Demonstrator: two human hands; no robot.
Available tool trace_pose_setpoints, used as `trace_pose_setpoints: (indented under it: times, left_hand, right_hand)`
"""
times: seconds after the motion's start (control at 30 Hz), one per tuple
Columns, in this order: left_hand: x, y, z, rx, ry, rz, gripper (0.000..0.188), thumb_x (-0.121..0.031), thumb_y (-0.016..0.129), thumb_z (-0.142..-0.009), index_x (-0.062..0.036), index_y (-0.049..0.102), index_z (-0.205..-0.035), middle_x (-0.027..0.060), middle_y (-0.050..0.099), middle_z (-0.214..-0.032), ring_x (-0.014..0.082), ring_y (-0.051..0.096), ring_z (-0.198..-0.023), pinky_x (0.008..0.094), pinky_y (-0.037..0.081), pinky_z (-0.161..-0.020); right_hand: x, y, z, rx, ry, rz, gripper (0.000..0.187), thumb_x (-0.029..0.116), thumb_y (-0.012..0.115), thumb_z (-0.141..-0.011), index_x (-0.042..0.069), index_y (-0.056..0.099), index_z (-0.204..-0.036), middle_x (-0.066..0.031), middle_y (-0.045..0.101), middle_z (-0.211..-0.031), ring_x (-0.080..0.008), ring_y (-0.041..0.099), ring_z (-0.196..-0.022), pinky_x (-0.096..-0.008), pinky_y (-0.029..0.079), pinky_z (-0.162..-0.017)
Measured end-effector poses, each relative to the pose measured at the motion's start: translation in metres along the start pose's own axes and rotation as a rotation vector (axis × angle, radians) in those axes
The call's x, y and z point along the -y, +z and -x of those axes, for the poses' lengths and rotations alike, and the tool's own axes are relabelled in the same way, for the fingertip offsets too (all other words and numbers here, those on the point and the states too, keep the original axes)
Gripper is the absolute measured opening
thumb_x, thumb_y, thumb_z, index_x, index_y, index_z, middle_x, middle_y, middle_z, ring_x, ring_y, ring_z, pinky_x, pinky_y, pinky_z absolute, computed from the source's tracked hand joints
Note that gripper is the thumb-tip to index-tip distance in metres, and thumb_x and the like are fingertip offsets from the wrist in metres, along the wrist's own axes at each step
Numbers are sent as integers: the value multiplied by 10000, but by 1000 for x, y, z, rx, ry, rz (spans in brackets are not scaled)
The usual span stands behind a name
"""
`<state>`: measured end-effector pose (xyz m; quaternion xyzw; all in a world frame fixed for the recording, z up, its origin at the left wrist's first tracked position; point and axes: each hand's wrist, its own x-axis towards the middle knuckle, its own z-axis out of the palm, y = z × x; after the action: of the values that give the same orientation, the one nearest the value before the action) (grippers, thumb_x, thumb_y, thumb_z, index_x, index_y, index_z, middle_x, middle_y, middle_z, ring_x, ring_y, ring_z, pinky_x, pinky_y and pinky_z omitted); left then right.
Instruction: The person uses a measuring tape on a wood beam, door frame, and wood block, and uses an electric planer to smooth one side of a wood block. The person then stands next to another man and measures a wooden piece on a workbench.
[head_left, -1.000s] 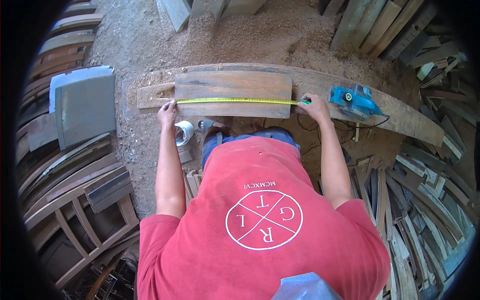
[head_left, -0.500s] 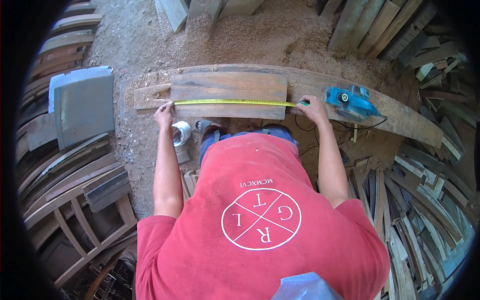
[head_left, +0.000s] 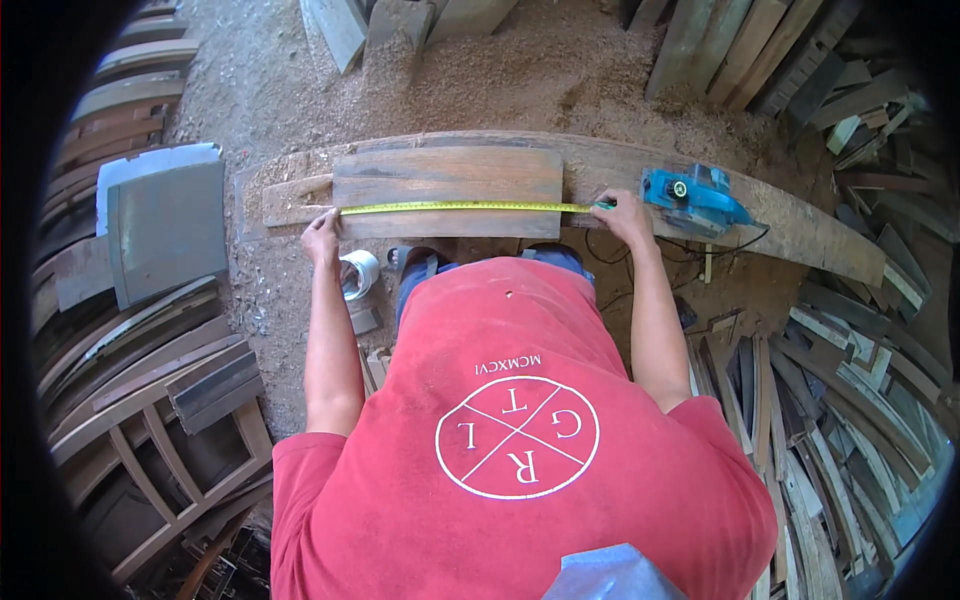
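Note:
A yellow tape measure point(head_left: 450, 206) is stretched lengthwise across a flat wooden board point(head_left: 450, 172). My left hand point(head_left: 321, 238) pinches the end of its blade at the board's left edge. Past the board's right edge, my right hand point(head_left: 627, 217) is closed around the tape's case, of which only a bit of green shows. The board lies on a long wooden plank bench point(head_left: 800, 228). Under the board's left end is a narrower notched piece of wood point(head_left: 285, 203). A blue electric planer point(head_left: 697, 198) rests on the bench just right of my right hand.
A white bucket point(head_left: 359, 273) stands on the ground below my left hand. The planer's black cord point(head_left: 690, 252) trails off the bench. Wooden frames point(head_left: 165, 455) and boards are stacked at left, with heaps of offcuts point(head_left: 840, 420) at right. Sawdust point(head_left: 520, 85) covers the ground beyond.
The view has shifted slightly, so the bench, board and planer appear a little further left. Both hands keep their hold on the stretched tape.

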<state>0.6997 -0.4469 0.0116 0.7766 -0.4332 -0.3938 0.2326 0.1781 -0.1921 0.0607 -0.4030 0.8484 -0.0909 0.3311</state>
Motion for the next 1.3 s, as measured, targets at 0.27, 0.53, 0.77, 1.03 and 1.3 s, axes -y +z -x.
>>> trace_pose_setpoints:
  times: [0.27,0.53,0.77,1.03,1.3]
  left_hand:
    - [-8,0,10,-14,-2,22,327,-258,802,-802,-53,760,-1053,58,744,-966,135,651,-864,289,490,-806]
    - [-9,1,9,-2,-13,22,318,-253,802,-807,-56,760,-1053,52,742,-965,131,651,-863,283,489,-807]
    - [-24,2,22,-26,-8,-3,304,-237,799,-814,-58,758,-1056,59,745,-983,132,657,-870,283,491,-808]
    - [-16,2,15,-45,23,-33,323,-265,806,-799,-56,763,-1041,75,749,-970,154,667,-873,300,492,-827]
    - [6,3,-4,-16,43,19,335,-253,802,-807,-37,753,-1058,63,740,-971,138,651,-858,283,490,-802]
  right_hand:
    - [-14,-3,3,-27,-2,-18,264,322,760,-757,132,756,-941,-136,728,-927,-316,693,-908,-413,529,-808]
    - [-12,-8,9,-42,19,-3,222,302,747,-760,144,759,-916,-106,733,-909,-298,696,-891,-401,524,-808]
    - [-20,-2,5,-63,-5,-24,231,298,742,-755,130,761,-912,-105,734,-908,-295,694,-895,-385,526,-815]
    - [-16,-5,6,-60,-8,-19,255,311,753,-748,125,763,-922,-116,735,-905,-297,699,-878,-385,532,-808]
    - [-15,-6,6,-54,5,-11,263,323,762,-742,128,765,-918,-125,732,-892,-295,701,-864,-386,533,-800]
